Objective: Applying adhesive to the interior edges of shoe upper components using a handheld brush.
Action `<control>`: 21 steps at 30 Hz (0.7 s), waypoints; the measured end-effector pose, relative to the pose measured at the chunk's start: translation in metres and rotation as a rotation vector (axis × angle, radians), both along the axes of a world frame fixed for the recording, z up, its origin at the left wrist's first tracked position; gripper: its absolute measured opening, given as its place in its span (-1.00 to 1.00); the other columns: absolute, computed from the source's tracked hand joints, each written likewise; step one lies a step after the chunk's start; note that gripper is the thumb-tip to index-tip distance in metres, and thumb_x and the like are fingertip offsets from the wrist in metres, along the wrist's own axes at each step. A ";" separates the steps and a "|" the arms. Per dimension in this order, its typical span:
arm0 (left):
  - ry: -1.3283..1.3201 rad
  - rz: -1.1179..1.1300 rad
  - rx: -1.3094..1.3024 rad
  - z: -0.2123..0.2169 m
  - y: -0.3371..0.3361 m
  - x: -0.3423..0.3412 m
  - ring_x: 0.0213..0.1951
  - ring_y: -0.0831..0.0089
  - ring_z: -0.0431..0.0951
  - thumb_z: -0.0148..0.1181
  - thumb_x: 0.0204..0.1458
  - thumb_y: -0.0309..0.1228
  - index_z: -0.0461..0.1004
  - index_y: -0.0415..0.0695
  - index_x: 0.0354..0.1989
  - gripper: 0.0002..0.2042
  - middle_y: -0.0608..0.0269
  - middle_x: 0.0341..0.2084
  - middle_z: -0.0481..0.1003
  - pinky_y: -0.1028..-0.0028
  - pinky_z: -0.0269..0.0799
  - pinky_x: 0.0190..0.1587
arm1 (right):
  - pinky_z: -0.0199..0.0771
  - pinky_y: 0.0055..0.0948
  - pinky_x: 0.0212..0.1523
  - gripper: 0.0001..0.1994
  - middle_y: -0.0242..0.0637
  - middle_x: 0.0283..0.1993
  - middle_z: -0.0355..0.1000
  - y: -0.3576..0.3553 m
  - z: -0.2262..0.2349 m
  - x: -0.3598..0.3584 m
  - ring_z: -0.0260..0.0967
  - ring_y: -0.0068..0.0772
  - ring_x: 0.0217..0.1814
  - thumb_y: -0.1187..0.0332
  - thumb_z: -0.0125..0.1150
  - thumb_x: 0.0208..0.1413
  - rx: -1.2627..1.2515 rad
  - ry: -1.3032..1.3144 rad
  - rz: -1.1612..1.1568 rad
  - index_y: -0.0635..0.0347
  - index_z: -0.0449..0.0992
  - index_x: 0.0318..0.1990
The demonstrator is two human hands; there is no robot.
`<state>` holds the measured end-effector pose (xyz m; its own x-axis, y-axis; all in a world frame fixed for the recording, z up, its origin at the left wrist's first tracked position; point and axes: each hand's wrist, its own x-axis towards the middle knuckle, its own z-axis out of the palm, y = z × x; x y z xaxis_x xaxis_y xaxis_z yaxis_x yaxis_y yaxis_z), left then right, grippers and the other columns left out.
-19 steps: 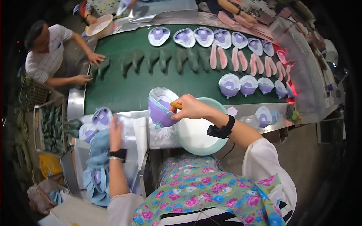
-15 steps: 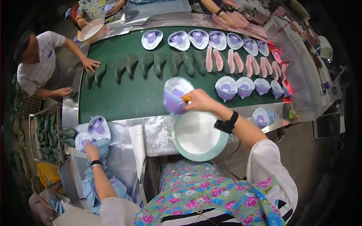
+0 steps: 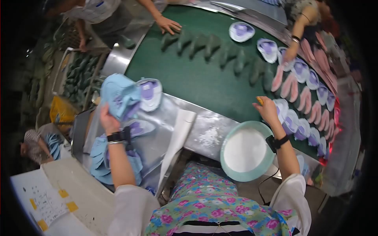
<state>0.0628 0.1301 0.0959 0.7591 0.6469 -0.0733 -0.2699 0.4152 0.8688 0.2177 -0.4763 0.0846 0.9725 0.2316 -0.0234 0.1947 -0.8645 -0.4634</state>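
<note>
My left hand [image 3: 109,120] is closed on the edge of a light blue shoe upper [image 3: 121,91], raised over the metal side table. Just right of it lies a white-and-purple shoe upper [image 3: 150,94], and more blue uppers [image 3: 98,161] are heaped below my wrist. My right hand [image 3: 269,111] is closed on a small orange-yellow handle [image 3: 260,100]; the rest of that tool is hidden. It hovers over the green belt [image 3: 197,88], at the left end of a near row of white-and-purple uppers [image 3: 291,122]. Below it stands a pale green basin [image 3: 246,176] of white liquid.
Dark green shoe lasts [image 3: 212,47] and pink insoles [image 3: 304,98] line the belt. One person's hand [image 3: 168,25] touches the lasts; another's hand [image 3: 290,55] reaches into the far row of uppers. A crate of lasts [image 3: 80,76] stands at left.
My view has swung left. The upper near my right hand is out of it, and that hand has moved right. My left hand has lifted a blue upper. Another person's arm now reaches over the belt.
</note>
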 end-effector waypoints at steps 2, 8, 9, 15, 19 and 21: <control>0.059 -0.119 -0.273 0.010 -0.058 0.016 -0.10 0.32 0.49 -0.07 0.14 -0.39 0.44 -0.29 -0.11 -0.73 0.14 -0.18 0.51 0.31 0.35 0.05 | 0.44 -0.27 -0.14 -0.58 -0.07 -0.20 0.47 0.073 0.038 -0.009 0.43 -0.03 -0.15 0.27 0.40 -0.17 0.221 0.016 0.201 0.25 0.51 -0.13; -0.442 -0.720 -0.705 -0.005 -0.186 0.013 -0.08 0.26 0.48 -0.14 0.14 -0.18 0.34 -0.29 0.01 -0.57 0.04 -0.09 0.45 0.31 0.38 0.04 | 0.27 -0.34 0.11 -0.45 -0.19 0.09 0.34 0.223 0.145 -0.073 0.31 -0.23 0.09 0.29 0.46 -0.22 0.737 0.241 0.730 0.20 0.44 0.00; -0.527 -0.832 -0.741 -0.028 -0.187 0.010 -0.06 0.28 0.47 -0.11 0.14 -0.13 0.31 -0.27 0.04 -0.54 0.05 -0.07 0.43 0.32 0.38 0.04 | 0.24 -0.35 0.13 -0.47 -0.19 0.07 0.36 0.231 0.154 -0.086 0.30 -0.24 0.10 0.30 0.46 -0.22 0.758 0.341 0.782 0.21 0.46 -0.02; -0.193 -0.746 -0.615 -0.011 -0.180 -0.047 0.07 0.29 0.36 -0.19 0.22 -0.32 -0.05 -0.16 0.32 -0.49 0.07 0.14 0.25 0.30 0.26 0.15 | 0.41 -0.39 -0.10 -0.65 -0.22 -0.25 0.53 0.198 0.161 -0.127 0.47 -0.31 -0.19 0.35 0.39 -0.13 0.719 0.364 0.612 0.22 0.54 -0.14; 0.098 -0.609 -0.150 0.053 -0.218 -0.095 0.23 0.25 0.19 -0.23 0.21 -0.45 -0.22 -0.18 0.37 -0.44 0.05 0.28 0.06 0.31 0.09 0.26 | 0.40 -0.39 -0.18 -0.62 -0.14 -0.25 0.51 0.186 0.157 -0.141 0.46 -0.20 -0.24 0.26 0.37 -0.08 0.540 0.477 0.578 0.14 0.52 -0.07; 0.202 -0.795 -0.162 0.036 -0.204 -0.109 0.32 0.27 0.01 -0.24 0.18 -0.53 -0.33 -0.16 0.38 -0.38 0.07 0.34 -0.11 0.32 -0.03 0.30 | 0.40 -0.38 -0.19 -0.57 -0.13 -0.26 0.50 0.186 0.163 -0.160 0.45 -0.17 -0.26 0.25 0.38 -0.10 0.595 0.572 0.731 0.12 0.49 -0.02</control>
